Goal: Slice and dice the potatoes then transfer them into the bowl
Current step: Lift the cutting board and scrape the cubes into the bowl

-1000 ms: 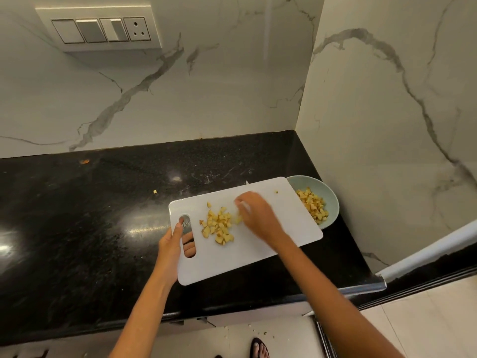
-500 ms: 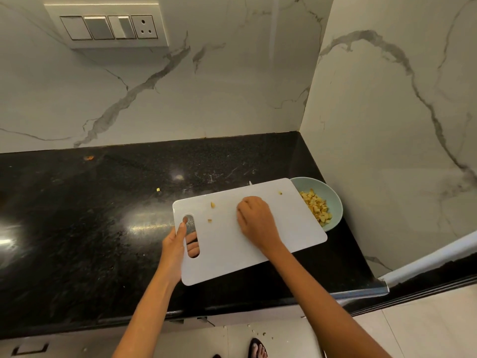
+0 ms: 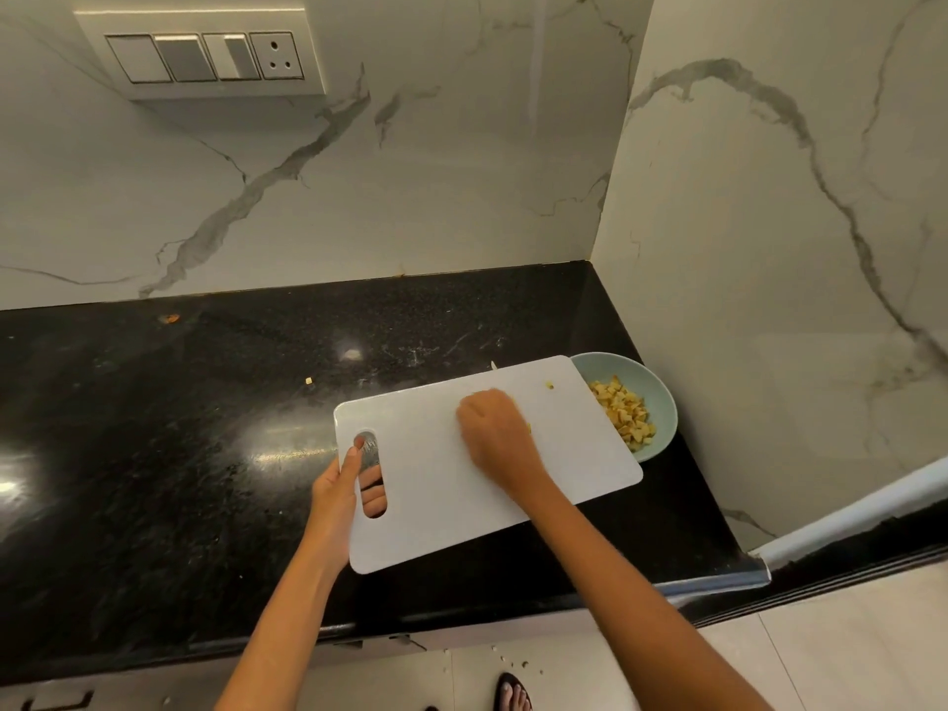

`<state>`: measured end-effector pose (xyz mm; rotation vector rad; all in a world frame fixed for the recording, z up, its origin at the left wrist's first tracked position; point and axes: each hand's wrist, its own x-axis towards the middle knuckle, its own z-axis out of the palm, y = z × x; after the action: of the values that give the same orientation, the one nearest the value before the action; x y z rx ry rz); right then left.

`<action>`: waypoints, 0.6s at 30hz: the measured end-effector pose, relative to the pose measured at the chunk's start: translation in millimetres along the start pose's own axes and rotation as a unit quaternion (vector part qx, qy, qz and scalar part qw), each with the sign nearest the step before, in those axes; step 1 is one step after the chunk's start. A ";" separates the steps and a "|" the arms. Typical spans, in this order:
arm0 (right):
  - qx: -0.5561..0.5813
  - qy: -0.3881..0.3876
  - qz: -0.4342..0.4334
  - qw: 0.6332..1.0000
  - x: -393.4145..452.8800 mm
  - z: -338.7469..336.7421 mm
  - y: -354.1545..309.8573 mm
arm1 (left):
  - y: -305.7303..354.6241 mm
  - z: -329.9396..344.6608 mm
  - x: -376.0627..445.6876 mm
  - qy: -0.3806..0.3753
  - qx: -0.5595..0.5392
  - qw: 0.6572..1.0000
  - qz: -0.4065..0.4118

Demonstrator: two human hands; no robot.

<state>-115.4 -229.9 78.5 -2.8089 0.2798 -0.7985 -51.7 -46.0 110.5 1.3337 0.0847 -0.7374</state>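
Note:
A white cutting board [image 3: 436,484] lies tilted over the black counter, and its right end overlaps a pale green bowl [image 3: 663,402]. Diced potato [image 3: 623,413] fills the visible part of the bowl. My left hand [image 3: 333,500] grips the board's left edge, thumb on top, with the fingers showing through the handle slot. My right hand [image 3: 497,433] rests knuckles-up on the middle of the board. Its fingers are curled over a pile of diced potato, of which only a yellow speck shows at its right side. One stray piece [image 3: 550,385] lies near the board's far right corner.
The bowl sits in the corner against the marble side wall [image 3: 769,248]. A small potato bit [image 3: 309,380] and an orange scrap [image 3: 169,318] lie on the counter [image 3: 154,454]. A thin pale tip [image 3: 493,365] pokes out behind the board. Scraps and a sandalled foot [image 3: 513,695] are on the floor.
The open pile of dice on the board has been covered by my right hand, which then slid right toward the bowl. The left hand has kept its hold on the board.

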 end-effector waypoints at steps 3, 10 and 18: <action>-0.024 -0.006 0.091 0.996 -11.5 -12.6 40.7 | -0.8 0.1 -2.1 -0.002 -0.001 1.000 0.001; -0.032 0.019 0.250 0.968 -19.7 -35.3 101.3 | 2.5 7.8 -3.1 -0.012 -0.013 1.000 -0.007; -0.104 -0.051 0.180 0.977 -4.1 -36.0 82.3 | 1.8 6.9 0.0 -0.004 0.005 1.000 -0.008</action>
<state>-148.4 -313.2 85.9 -2.8452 0.8710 -0.5693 -53.1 -52.2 113.9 1.3411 0.0857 -0.7568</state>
